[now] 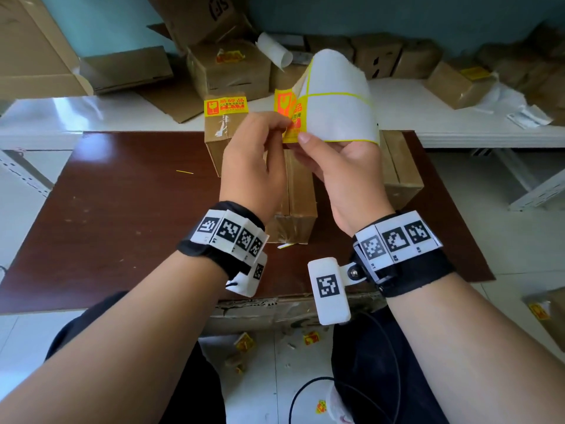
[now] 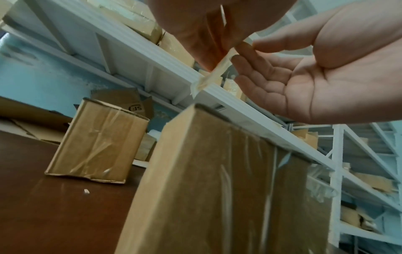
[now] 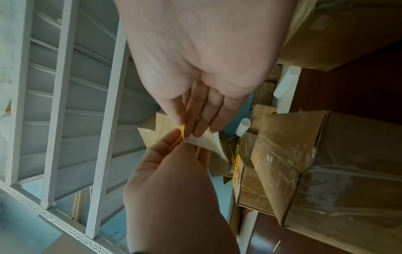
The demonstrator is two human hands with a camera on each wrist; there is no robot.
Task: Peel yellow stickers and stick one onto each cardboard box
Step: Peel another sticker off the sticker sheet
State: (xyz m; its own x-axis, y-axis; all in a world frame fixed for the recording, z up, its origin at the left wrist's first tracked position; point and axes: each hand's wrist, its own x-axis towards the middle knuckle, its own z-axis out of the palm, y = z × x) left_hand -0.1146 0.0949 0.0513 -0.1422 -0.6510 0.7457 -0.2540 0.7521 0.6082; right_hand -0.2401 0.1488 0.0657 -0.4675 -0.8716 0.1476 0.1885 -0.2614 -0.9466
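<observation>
Above the brown table [image 1: 122,209], my right hand [image 1: 308,145] holds a white backing sheet [image 1: 336,102], thumb on its front and fingers behind. My left hand [image 1: 281,125] pinches the lower edge of a yellow sticker [image 1: 289,114] partly lifted off the sheet's left side. The right wrist view shows both hands meeting at the sticker's yellow edge [image 3: 183,132]. Three cardboard boxes stand on the table: the back-left box [image 1: 218,142] carries a yellow sticker [image 1: 225,108], the middle box [image 1: 298,203] lies under my hands, and the right box [image 1: 400,169] is partly hidden.
A white shelf [image 1: 458,117] behind the table carries several more boxes, some stickered, and a rolled backing sheet [image 1: 275,53]. Flat cardboard [image 1: 39,56] leans at the back left. Crumpled stickers [image 1: 312,338] and a black cable [image 1: 305,390] lie on the floor.
</observation>
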